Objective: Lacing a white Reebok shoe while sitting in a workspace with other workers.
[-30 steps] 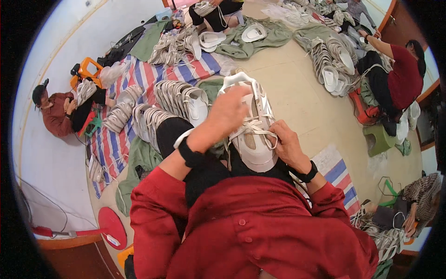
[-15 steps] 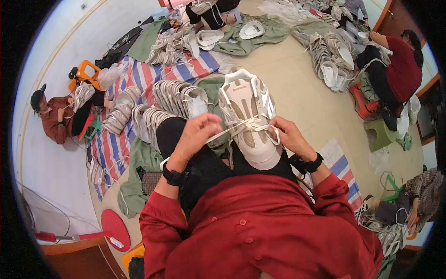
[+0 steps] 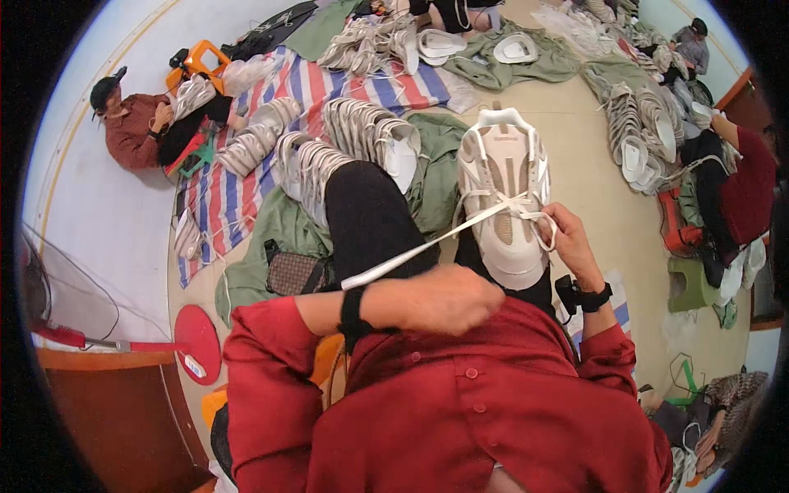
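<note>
A tan floor [image 3: 575, 131] spreads out under everything, and a red, white and blue striped mat [image 3: 246, 189] covers part of it on the left. Green cloths [image 3: 271, 238] lie over the mat and floor, carrying rows of pale shoes [image 3: 362, 135] stood side by side. A person in a dark red top [image 3: 131, 131] sits against the white wall at the left, and another in red [image 3: 744, 193] sits at the right edge beside more shoes. Close in, a cream and white shoe [image 3: 503, 197] rests on the wearer's black-trousered knee, toe toward the body, heel loop pointing away. A flat white lace [image 3: 411, 253] runs taut from the shoe's eyelets down to the left hand [image 3: 440, 297], whose fingers are clenched around its end near the red shirt. The right hand [image 3: 567, 242] sits just beside the shoe's right edge, its fingers pinching a loop of the lace at the eyelets. A small brown patterned pouch [image 3: 296, 274] lies on the green cloth left of the knee.
</note>
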### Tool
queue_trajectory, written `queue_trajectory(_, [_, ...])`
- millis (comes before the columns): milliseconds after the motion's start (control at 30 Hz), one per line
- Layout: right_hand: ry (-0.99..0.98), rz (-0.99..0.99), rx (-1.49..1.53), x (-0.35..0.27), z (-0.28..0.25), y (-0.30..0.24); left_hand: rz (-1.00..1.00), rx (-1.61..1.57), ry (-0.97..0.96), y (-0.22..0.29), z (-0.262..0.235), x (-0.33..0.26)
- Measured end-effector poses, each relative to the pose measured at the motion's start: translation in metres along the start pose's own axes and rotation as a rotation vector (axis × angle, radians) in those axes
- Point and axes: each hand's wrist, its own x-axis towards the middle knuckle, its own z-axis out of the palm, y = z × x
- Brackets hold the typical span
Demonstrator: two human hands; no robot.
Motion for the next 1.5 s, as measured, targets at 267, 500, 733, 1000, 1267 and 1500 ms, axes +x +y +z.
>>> queue_trajectory(267, [0.016, -0.005, -0.029, 0.004, 0.004, -0.001, -0.402, 0.827, 0.36, -0.11, 0.008, -0.086])
queue_trajectory(500, [0.052, -0.008, -0.146, -0.001, 0.002, -0.001, -0.5, 1.045, 0.562, -0.14, -0.038, -0.077])
queue_trajectory(733, [0.113, -0.094, -0.398, -0.002, -0.003, -0.012, -0.758, 1.145, 0.394, -0.176, -0.055, -0.069])
queue_trajectory(1000, [0.084, -0.57, -0.807, -0.015, 0.049, -0.136, -0.948, 1.149, 0.036, -0.168, -0.059, -0.043])
queue_trajectory(1267, [-0.277, -0.586, -0.579, 0.029, 0.136, -0.097, -0.757, 1.259, 0.11, -0.129, -0.062, -0.008])
queue_trajectory(1500, [-0.642, -0.563, -0.507, -0.007, 0.129, -0.124, -0.814, 1.098, 0.012, -0.159, -0.051, 0.002])
